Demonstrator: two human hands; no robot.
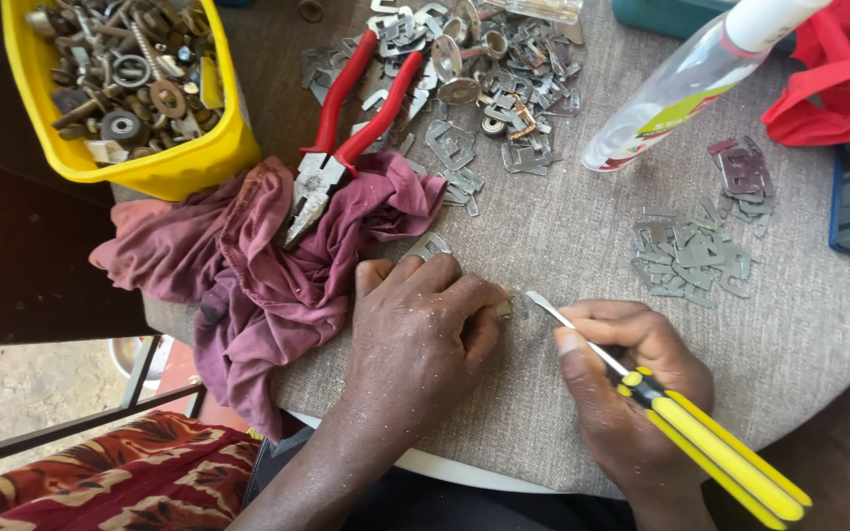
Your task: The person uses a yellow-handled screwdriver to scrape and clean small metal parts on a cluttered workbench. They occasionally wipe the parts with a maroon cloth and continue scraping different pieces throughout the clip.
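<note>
The left hand point(423, 329) presses a small metal piece point(504, 308), mostly hidden, onto the grey cloth-covered table point(563, 236) while the right hand point(632, 379), closed around a yellow-handled screwdriver point(700, 438), works its tip against it; a flat-plate pile point(691, 251) lies sorted and a larger heap point(484, 69) apparently waits.

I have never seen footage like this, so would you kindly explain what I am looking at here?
This is one picture from a camera worn on a person's head, looking down at their own bare hands. The left hand presses a small metal piece onto the grey cloth-covered table. The right hand holds a yellow-handled screwdriver, tip beside that piece. Around them lie a maroon rag, red-handled pliers, piles of flat metal clips, a yellow tub of hardware and a clear plastic bottle.
</note>
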